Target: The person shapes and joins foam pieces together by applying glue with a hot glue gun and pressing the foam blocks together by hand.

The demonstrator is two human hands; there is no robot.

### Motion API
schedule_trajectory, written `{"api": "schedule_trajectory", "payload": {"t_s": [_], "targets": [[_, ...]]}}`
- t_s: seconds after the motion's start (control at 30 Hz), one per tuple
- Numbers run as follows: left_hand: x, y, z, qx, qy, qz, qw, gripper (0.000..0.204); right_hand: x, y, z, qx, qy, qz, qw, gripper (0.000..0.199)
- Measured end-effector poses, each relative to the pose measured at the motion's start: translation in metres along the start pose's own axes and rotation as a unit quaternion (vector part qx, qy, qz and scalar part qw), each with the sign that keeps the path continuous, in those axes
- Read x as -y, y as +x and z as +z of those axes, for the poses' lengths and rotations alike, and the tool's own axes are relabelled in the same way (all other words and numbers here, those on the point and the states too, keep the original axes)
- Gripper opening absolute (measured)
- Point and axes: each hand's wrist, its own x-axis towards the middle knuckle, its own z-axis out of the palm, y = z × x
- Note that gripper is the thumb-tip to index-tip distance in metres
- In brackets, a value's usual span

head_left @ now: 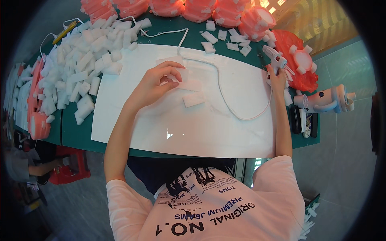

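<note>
My left hand is over the upper middle of the white board, its fingers curved and a little apart, with nothing visible gripped between them. Close to its fingertips lie flat white foam pieces: one beside the thumb, another partly hidden behind the fingers. A third foam piece rests nearer to me. At the board's right edge my right hand is closed around the handle of a white hot glue gun. Its white cord loops across the board.
A big heap of white foam pieces covers the left of the green table. Red-pink round bundles line the far edge. At right are red plastic, a pale tumbler and dark small items. A red stool stands lower left.
</note>
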Motion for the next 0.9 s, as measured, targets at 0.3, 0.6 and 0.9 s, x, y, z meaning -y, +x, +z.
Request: {"api": "schedule_trajectory", "payload": {"t_s": [0.3,0.6,0.9], "targets": [[-0.014,-0.003,0.005,-0.057,0.019,0.059,0.996,0.033,0.013,-0.006,-0.01,0.067,0.019,0.02,0.997,0.036],[-0.041,-0.028,0.031,-0.058,0.152,0.071,0.984,0.038,0.006,-0.045,-0.05,-0.027,-0.25,-0.206,0.946,0.03],[-0.037,-0.018,0.055,-0.186,0.203,0.103,0.956,0.033,0.172,-0.084,-0.022,0.259,0.249,-0.353,0.864,0.027]]}}
